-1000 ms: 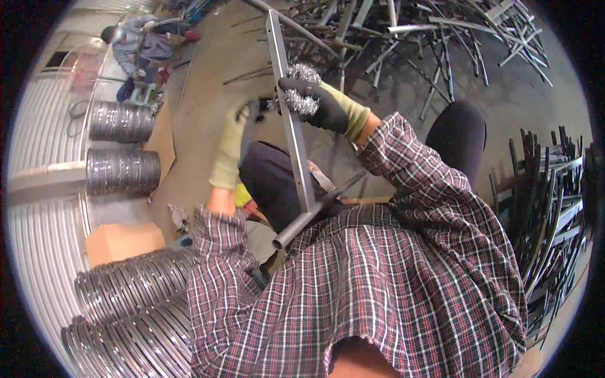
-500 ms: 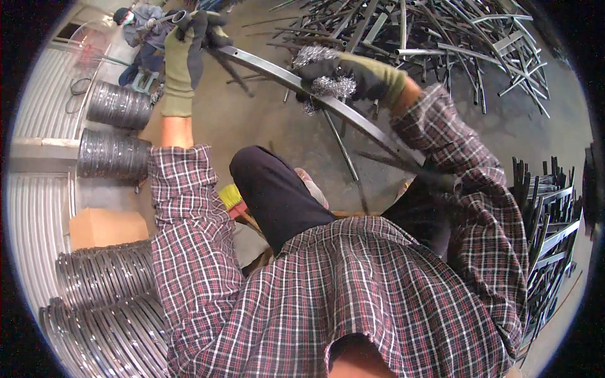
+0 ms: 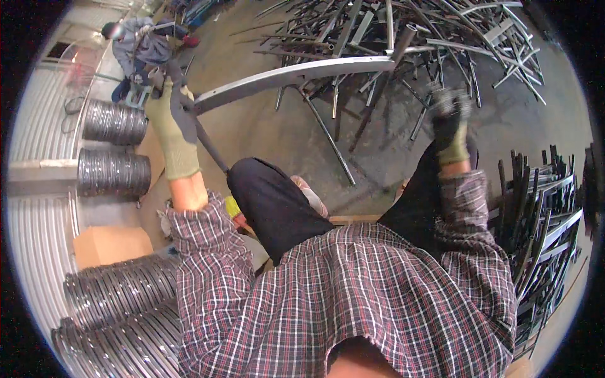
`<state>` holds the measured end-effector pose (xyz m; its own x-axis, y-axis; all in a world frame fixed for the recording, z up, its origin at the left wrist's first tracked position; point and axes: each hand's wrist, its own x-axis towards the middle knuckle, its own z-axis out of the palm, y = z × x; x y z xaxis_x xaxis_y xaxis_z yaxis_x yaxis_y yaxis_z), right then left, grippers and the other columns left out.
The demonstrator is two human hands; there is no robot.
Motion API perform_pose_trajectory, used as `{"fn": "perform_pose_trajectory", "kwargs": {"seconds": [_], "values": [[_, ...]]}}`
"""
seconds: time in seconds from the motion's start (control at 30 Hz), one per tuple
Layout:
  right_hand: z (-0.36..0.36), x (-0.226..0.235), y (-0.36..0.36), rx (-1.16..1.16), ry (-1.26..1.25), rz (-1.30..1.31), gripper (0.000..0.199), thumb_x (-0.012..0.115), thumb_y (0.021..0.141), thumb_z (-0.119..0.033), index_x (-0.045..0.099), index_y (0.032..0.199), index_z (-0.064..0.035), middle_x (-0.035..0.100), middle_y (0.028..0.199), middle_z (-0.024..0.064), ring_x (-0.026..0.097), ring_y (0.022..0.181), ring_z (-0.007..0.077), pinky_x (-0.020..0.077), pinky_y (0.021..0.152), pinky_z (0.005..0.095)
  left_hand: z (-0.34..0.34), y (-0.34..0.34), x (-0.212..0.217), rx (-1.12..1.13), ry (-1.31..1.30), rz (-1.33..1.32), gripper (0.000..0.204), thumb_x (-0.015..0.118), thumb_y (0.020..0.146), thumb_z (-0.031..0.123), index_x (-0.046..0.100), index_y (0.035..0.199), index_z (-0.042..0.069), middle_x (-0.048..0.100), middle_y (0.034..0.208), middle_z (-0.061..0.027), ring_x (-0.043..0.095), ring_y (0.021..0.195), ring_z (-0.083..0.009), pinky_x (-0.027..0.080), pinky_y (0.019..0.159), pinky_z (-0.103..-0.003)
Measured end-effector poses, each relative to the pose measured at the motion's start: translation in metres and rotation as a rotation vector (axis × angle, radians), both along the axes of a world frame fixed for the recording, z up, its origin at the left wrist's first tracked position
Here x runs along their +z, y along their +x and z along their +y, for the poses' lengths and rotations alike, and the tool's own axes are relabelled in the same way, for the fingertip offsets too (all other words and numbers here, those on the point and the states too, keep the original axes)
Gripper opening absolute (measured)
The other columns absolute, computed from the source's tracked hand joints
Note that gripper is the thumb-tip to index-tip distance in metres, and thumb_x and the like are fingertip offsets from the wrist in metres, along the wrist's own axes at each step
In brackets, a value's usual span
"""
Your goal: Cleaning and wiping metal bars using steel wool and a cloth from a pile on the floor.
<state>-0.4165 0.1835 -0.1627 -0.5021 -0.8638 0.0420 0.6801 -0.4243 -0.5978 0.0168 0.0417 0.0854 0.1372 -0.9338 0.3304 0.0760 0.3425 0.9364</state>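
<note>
My left hand [image 3: 172, 123], in an olive glove with a dark palm, is closed round one end of a welded metal tube frame [image 3: 293, 75]. From that grip a long, curved flat-sided bar of the frame reaches across to the right, its far end in front of the scrap-like heap. A short round tube end [image 3: 155, 77] sticks up at the fingers, and a thinner dark bar slants down toward my left knee. My right hand [image 3: 451, 126], gloved alike and smeared by motion, is held apart from the frame, right of its end. Grey steel wool [image 3: 449, 97] is bunched in its fingers.
A heap of metal frames [image 3: 372, 38] lies on the floor ahead. More dark frames [image 3: 542, 220] stand stacked at my right. Bundles of dark rods [image 3: 120, 286] and a cardboard box [image 3: 113, 246] line the left wall. Another person [image 3: 142, 47] sits at the far left.
My right hand with the steel wool has come off the bar and moved right and down. My left hand has dropped slightly, and the bar has swung up at its right end.
</note>
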Motion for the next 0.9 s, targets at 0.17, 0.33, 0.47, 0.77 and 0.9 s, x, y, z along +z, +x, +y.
{"fn": "perform_pose_trajectory", "kwargs": {"seconds": [0.17, 0.33, 0.47, 0.77, 0.9], "values": [[-0.019, -0.015, 0.134, 0.514, 0.022, -0.194, 0.032, 0.05, 0.097, -0.033, 0.053, 0.12, -0.0116, 0.064, 0.108, 0.0064, 0.06, 0.1, 0.0173, 0.0481, 0.085, 0.0294, 0.034, -0.026, -0.008, -0.081, 0.02, -0.441, 0.018, 0.059, 0.095, 0.022, 0.058, 0.1, 0.005, 0.056, 0.071, -0.0021, 0.048, 0.053, -0.0088, 0.037, 0.044, -0.024], [-0.075, -0.012, 0.152, 0.166, -0.049, -0.026, 0.021, 0.057, 0.094, -0.027, 0.06, 0.11, -0.013, 0.066, 0.097, 0.0031, 0.062, 0.086, 0.0162, 0.0496, 0.074, 0.0285, 0.042, -0.052, -0.021, -0.201, 0.091, -0.585, 0.03, 0.057, 0.096, 0.033, 0.058, 0.098, 0.004, 0.051, 0.061, -0.0001, 0.045, 0.048, -0.0076, 0.037, 0.044, -0.023], [-0.072, 0.007, 0.172, -0.163, 0.271, -0.177, 0.011, 0.065, 0.09, -0.014, 0.064, 0.097, -0.0063, 0.067, 0.082, 0.0036, 0.063, 0.07, 0.0137, 0.0523, 0.065, 0.0275, 0.042, -0.053, -0.027, -0.264, 0.097, -0.416, 0.033, 0.061, 0.094, 0.035, 0.059, 0.095, 0.002, 0.051, 0.061, -0.0001, 0.046, 0.048, -0.0078, 0.04, 0.048, -0.023], [-0.096, 0.072, 0.26, -0.517, -0.116, 1.051, 0.035, 0.057, 0.083, -0.01, 0.056, 0.117, 0.0006, 0.056, 0.118, 0.0181, 0.05, 0.116, 0.0326, 0.0347, 0.106, 0.0377, 0.054, -0.07, -0.014, -0.312, 0.182, -0.351, 0.033, 0.06, 0.095, 0.038, 0.054, 0.089, 0.006, 0.045, 0.063, 0.0025, 0.042, 0.052, -0.004, 0.04, 0.053, -0.025], [-0.139, 0.037, 0.183, -0.146, -0.179, -0.198, 0.022, 0.045, 0.096, -0.023, 0.06, 0.091, -0.0075, 0.062, 0.084, 0.0054, 0.061, 0.076, 0.0148, 0.0523, 0.074, 0.0323, 0.055, -0.103, -0.012, -0.352, -0.03, -0.307, 0.037, 0.054, 0.097, 0.042, 0.046, 0.085, 0.008, 0.04, 0.064, 0.002, 0.04, 0.049, -0.0062, 0.041, 0.052, -0.026]]}}
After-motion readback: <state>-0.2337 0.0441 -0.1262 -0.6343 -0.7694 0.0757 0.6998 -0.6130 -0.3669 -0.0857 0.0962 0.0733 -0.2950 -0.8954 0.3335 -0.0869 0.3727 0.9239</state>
